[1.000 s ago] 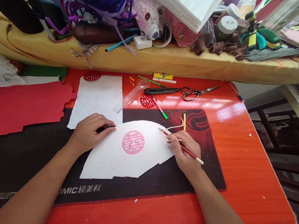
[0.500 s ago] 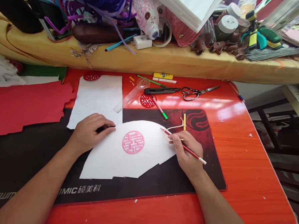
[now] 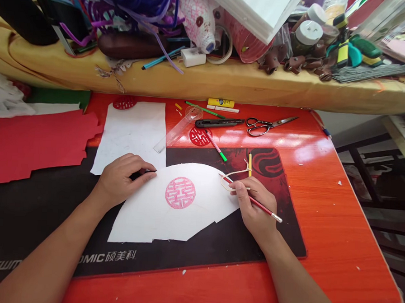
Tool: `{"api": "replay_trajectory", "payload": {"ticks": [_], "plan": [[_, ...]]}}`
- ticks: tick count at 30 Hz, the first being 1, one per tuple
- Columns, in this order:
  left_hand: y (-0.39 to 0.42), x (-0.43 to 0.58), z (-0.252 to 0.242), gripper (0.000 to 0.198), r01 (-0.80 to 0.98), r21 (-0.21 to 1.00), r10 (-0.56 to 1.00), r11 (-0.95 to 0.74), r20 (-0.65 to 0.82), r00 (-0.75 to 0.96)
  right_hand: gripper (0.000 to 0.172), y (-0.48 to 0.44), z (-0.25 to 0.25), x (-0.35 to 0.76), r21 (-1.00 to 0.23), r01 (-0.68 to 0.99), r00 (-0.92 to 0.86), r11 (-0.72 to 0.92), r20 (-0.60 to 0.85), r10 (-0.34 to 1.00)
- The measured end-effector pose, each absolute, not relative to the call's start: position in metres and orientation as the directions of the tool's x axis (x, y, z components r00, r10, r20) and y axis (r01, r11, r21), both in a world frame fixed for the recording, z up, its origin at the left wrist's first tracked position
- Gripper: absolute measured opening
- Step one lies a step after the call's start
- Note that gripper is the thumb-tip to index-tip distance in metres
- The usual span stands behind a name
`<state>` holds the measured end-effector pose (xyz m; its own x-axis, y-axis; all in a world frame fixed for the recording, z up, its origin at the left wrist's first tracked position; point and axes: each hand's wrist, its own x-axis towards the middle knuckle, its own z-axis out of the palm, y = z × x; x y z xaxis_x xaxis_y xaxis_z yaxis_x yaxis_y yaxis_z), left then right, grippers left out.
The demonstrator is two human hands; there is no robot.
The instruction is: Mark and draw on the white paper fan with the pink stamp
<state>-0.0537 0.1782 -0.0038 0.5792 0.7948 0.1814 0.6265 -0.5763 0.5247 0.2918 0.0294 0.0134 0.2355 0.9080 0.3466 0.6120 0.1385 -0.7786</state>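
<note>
A white fan-shaped paper [image 3: 144, 216] lies on the black mat, with a pink round openwork symbol [image 3: 180, 193] coloured in its middle. My left hand [image 3: 124, 177] is closed at the paper's upper left edge, thumb on the paper and the other fingers curled. My right hand [image 3: 256, 204] holds a red pencil [image 3: 265, 208] at a slant over the paper's right side, its tip close to the curved top edge. A pale string [image 3: 233, 173] loops around near the pencil and runs to a yellow pencil [image 3: 249, 165], which is partly hidden by my right hand.
Scissors [image 3: 270, 125], a black utility knife [image 3: 219, 123], a clear ruler [image 3: 179, 130], a red cut-out [image 3: 199, 136] and a green-capped pen [image 3: 218, 147] lie behind the fan. White paper [image 3: 133, 134] and red sheets [image 3: 40, 143] spread leftward. A crowded, cloth-covered shelf [image 3: 226, 82] borders the back.
My right hand and the red pencil have shifted very slightly to the right. My left hand and the paper look almost unchanged.
</note>
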Motion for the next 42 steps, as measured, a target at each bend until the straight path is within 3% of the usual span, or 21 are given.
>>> {"api": "replay_trajectory", "payload": {"ticks": [22, 42], "plan": [[0.1788, -0.053, -0.0015, 0.033, 0.678, 0.509, 0.822, -0.53, 0.111, 0.559, 0.03, 0.0273, 0.0117, 0.2925, -0.784, 0.609, 0.218, 0.123, 0.315, 0.924], [0.1791, -0.054, -0.0018, 0.029, 0.651, 0.531, 0.814, -0.543, 0.142, 0.563, 0.032, 0.0293, 0.0132, 0.2917, -0.793, 0.599, 0.254, 0.106, 0.315, 0.915]]}}
